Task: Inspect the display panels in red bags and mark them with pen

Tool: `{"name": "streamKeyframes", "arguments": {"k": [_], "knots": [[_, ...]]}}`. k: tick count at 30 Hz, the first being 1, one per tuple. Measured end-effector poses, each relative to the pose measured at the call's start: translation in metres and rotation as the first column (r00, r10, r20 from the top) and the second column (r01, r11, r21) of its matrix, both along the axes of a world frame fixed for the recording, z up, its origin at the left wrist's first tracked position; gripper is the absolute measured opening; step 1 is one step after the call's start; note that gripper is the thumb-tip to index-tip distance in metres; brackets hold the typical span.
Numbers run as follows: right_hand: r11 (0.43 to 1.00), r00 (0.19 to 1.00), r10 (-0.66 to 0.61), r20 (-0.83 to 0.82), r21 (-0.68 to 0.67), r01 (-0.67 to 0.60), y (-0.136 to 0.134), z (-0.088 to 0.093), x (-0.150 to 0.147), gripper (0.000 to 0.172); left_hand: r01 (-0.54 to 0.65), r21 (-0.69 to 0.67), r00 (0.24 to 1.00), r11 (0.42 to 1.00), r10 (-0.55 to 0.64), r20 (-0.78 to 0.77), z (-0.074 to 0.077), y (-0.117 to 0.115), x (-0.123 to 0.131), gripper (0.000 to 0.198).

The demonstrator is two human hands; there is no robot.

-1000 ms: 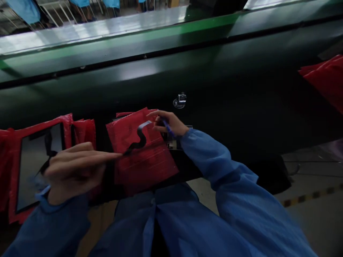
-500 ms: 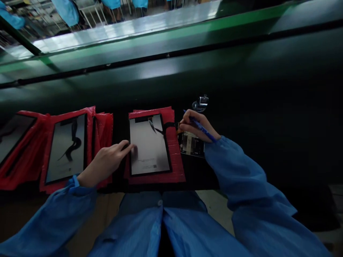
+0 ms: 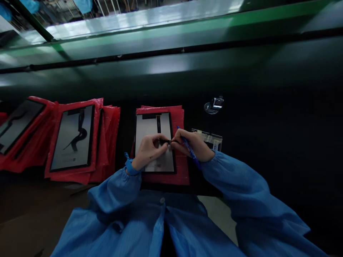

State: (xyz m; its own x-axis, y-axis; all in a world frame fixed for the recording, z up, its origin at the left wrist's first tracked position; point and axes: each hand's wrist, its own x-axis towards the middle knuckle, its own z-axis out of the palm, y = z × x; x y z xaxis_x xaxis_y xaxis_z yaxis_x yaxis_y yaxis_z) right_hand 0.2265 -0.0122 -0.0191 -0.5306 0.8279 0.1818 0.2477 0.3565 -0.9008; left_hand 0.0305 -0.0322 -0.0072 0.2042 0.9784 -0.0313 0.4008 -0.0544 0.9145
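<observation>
In front of me a flat display panel (image 3: 144,125) with a black edge lies on red plastic wrap (image 3: 182,167). A black ribbon cable (image 3: 158,125) runs down over its grey face. My left hand (image 3: 150,150) rests above the panel, its thumb and forefinger pinched on the cable's dark end. My right hand (image 3: 193,143) is closed around a blue pen (image 3: 192,151), which slants across the fingers. Its fingertips meet the left ones at the cable end near the panel's right edge. What exactly sits between the right fingertips is too small to tell.
To the left lie a second panel (image 3: 72,139) and a third panel (image 3: 20,121) on stacked red wraps (image 3: 108,142). Right of the work is a small part with a pale strip (image 3: 206,135), partly behind my right hand. Beyond it stands a shiny metal-and-clear object (image 3: 214,105).
My left hand has moved right from the panel's left edge onto the cable. My right hand has come left and down over the panel, bringing the cable end inward; the pen stays in it.
</observation>
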Motion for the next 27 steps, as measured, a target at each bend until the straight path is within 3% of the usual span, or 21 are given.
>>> {"name": "streamKeyframes", "arguments": {"k": [6,21,24,27], "knots": [[1.000,1.000,0.014,-0.020,-0.013,-0.014,-0.001,-0.004,-0.002,0.034,0.041,-0.107,0.994,0.993,-0.030,0.107,-0.003,-0.001,-0.001,0.013],[0.997,0.999,0.014,-0.039,-0.072,-0.016,-0.001,-0.010,-0.004,0.042,0.083,-0.181,0.983,0.980,-0.050,0.179,-0.009,-0.001,-0.004,0.020],[0.992,0.993,-0.041,-0.114,-0.123,0.027,-0.001,-0.009,-0.003,0.045,0.009,-0.194,0.977,0.981,0.033,0.211,-0.003,-0.004,-0.010,0.025],[0.978,0.963,-0.193,-0.190,-0.121,0.172,0.001,-0.006,-0.002,0.046,-0.202,-0.111,0.962,0.973,0.218,0.163,0.012,-0.017,-0.037,0.037]]}}
